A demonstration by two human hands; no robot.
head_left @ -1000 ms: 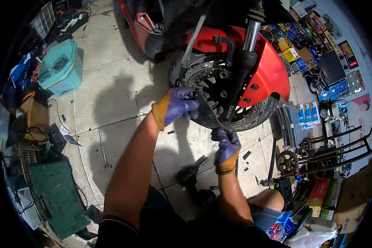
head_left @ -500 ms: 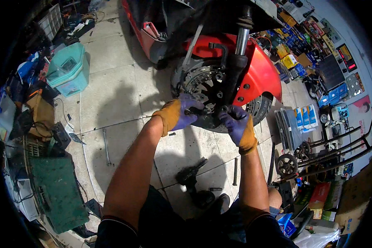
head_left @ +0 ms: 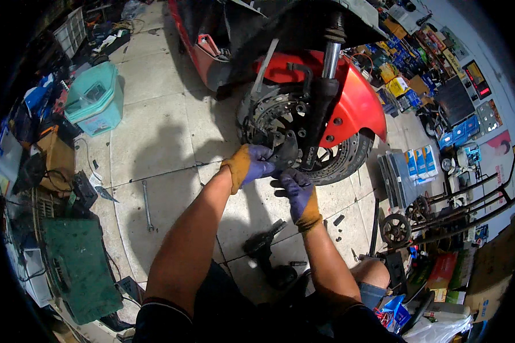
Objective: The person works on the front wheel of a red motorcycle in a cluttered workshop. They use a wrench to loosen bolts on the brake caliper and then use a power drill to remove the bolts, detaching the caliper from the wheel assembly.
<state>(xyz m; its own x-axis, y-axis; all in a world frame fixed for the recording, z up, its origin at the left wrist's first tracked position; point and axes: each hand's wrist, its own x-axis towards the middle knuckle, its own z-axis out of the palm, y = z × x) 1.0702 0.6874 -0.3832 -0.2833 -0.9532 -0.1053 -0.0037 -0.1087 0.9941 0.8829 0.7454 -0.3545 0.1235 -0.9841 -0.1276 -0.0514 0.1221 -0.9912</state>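
Observation:
Gloved in purple and orange, my left hand (head_left: pixel 253 164) is closed round a black brake caliper (head_left: pixel 284 152) with a holed bracket, beside the brake disc (head_left: pixel 269 114). My right hand (head_left: pixel 298 197), in a matching glove, is just below the caliper with its fingers drawn together; what they hold, if anything, is hidden. Above the hands stands the front wheel, its black tyre (head_left: pixel 360 150) under a red mudguard (head_left: pixel 360 108). The dark fork leg (head_left: pixel 320 108) runs down to the wheel's middle.
A black cordless driver (head_left: pixel 263 254) lies on the tiles between my forearms. A spanner (head_left: pixel 147 206) is to the left, and small bolts (head_left: pixel 339 223) lie at the right. A teal bin (head_left: pixel 97 103) and a green case (head_left: pixel 77 268) line the left; a hand trolley (head_left: pixel 440 211) stands right.
My right hand has moved down and left, away from the fork's lower end. The caliper in my left hand now shows clear of the fork. The long bolt under my right forearm is no longer visible.

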